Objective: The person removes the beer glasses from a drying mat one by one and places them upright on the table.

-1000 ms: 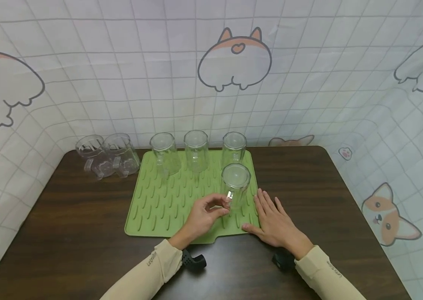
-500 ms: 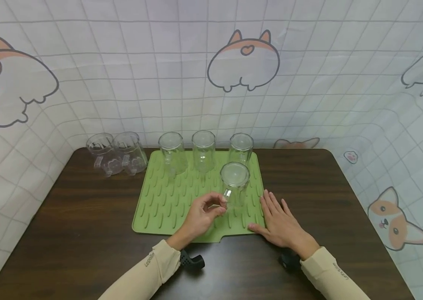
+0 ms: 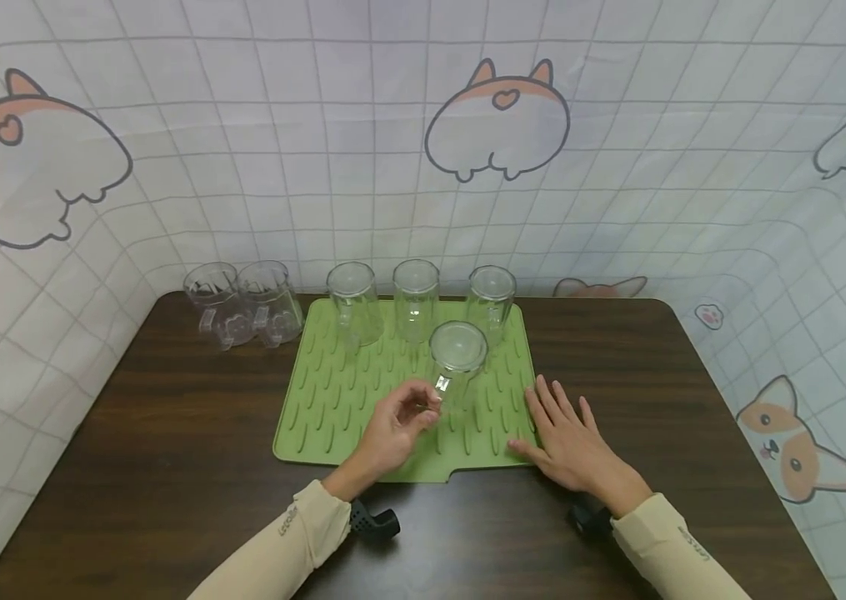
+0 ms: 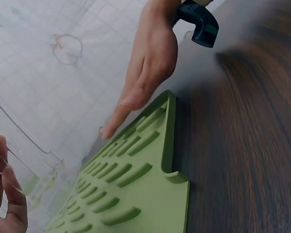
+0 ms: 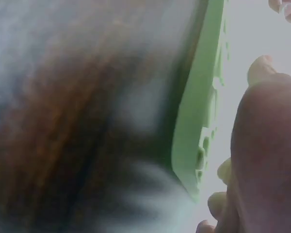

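My left hand (image 3: 392, 429) pinches the handle of a clear glass mug (image 3: 458, 348) above or on the front right part of a ribbed green mat (image 3: 347, 425); I cannot tell whether the mug touches it. In the left wrist view, the fingertips (image 4: 12, 196) curl at the handle. My right hand (image 3: 580, 446) lies with spread, straight fingers at the mat's right front edge. Three more glass mugs stand along the mat's back: a left one (image 3: 355, 304), a middle one (image 3: 417, 300) and a right one (image 3: 492, 296), partly behind the held mug.
Two glass mugs stand close together on the dark wooden table (image 3: 167, 450), left of the mat: an outer one (image 3: 220, 304) and an inner one (image 3: 272, 304). A white gridded cloth (image 3: 362, 125) with dog drawings hangs behind and beside the table.
The left hand and its mug have moved left over the mat, away from the front of the right back mug. The right hand's fingers have spread a little. The head view has shifted slightly.
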Available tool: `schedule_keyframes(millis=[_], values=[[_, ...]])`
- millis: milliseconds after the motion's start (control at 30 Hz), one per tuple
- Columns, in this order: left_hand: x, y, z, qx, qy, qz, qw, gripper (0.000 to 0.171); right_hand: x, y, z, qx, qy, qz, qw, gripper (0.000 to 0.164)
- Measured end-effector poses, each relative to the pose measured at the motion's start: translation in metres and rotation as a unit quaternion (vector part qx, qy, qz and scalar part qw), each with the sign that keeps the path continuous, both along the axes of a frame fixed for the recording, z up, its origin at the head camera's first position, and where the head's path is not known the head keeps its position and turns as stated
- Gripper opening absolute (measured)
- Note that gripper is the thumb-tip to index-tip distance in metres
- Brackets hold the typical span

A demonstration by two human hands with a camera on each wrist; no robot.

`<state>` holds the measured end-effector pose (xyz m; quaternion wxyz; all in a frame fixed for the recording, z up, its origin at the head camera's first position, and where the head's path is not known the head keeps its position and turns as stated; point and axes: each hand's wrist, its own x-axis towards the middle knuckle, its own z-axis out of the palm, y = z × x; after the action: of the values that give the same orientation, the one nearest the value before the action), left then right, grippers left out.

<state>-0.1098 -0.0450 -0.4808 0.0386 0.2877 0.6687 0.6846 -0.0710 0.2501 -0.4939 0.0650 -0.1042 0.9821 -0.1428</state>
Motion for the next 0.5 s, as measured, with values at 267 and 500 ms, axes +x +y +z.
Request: schedule_keyframes(millis=[267, 500], values=[[0.002, -0.016, 0.004, -0.029, 0.003, 0.011, 0.9995, 0.013, -0.007, -0.003, 0.011, -0.006, 0.041, 0.011, 0.999, 0.08], [0.005, -0.028, 0.01, -0.062, 0.016, 0.015, 0.9978, 0.012, -0.017, -0.009, 0.022, -0.036, 0.095, 0.012, 0.995, 0.075]])
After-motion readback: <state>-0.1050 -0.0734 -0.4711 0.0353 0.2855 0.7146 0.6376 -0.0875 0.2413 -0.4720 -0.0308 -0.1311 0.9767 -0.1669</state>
